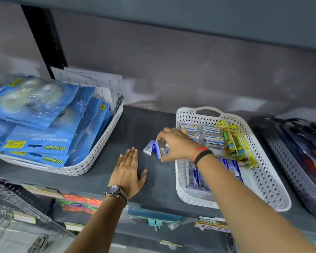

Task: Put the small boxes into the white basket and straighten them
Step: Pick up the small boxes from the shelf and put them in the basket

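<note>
Flat left hand (129, 170); right hand (175, 144) pinches rectangular, prob. cardboard box (161, 151).

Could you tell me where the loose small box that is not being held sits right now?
The loose small box lies on the dark shelf, left of the white basket, beside the right hand.
</note>
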Available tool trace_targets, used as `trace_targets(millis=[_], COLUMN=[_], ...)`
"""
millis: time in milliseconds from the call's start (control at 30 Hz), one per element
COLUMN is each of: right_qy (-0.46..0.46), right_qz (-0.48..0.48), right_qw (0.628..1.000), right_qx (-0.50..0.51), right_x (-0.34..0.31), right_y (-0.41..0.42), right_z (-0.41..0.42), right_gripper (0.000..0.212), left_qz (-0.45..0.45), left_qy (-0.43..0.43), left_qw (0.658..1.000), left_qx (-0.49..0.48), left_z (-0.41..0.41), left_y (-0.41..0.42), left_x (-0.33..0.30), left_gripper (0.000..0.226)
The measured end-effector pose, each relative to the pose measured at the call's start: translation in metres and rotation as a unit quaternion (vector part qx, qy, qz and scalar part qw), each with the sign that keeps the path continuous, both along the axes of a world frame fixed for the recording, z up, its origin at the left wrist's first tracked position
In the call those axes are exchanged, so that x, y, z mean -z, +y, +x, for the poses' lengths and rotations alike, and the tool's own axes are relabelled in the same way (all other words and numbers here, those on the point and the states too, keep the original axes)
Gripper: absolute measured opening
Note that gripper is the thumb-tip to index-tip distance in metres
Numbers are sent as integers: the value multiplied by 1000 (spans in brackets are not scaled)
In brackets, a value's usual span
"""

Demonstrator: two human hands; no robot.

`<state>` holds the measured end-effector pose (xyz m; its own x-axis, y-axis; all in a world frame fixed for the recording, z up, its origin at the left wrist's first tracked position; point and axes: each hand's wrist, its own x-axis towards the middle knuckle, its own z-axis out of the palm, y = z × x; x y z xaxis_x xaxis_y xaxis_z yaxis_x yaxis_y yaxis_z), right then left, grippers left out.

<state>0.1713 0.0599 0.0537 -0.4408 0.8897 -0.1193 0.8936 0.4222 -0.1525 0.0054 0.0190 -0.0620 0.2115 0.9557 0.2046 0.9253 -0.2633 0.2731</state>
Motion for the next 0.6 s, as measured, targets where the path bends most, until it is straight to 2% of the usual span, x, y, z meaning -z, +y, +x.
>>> trace_targets(millis=[100, 300, 400, 467, 600], right_qy=[191, 363, 368, 361, 307], right_qz=[-76, -161, -177, -165, -135], right_qw=[978, 910, 897, 895, 911], right_qx=[25, 117, 171, 203, 241], right_x=[-21, -16, -3, 5, 14], right_y=[-15, -41, -47, -47, -48], right_z=[32, 83, 99, 105, 110], right_gripper=[62, 55, 57, 58, 57], left_qz=[0, -38, -30, -27, -34], left_qy=[-2, -20, -37, -46, -52], left_qw=[1000, 999, 999, 998, 998], left_qx=[-6, -12, -12, -15, -22], left_z=[0, -1, -1, 0, 1], left_y=[-1, -5, -4, -4, -3], left_x=[1, 1, 0, -2, -4], left_gripper=[81, 91, 87, 76, 54])
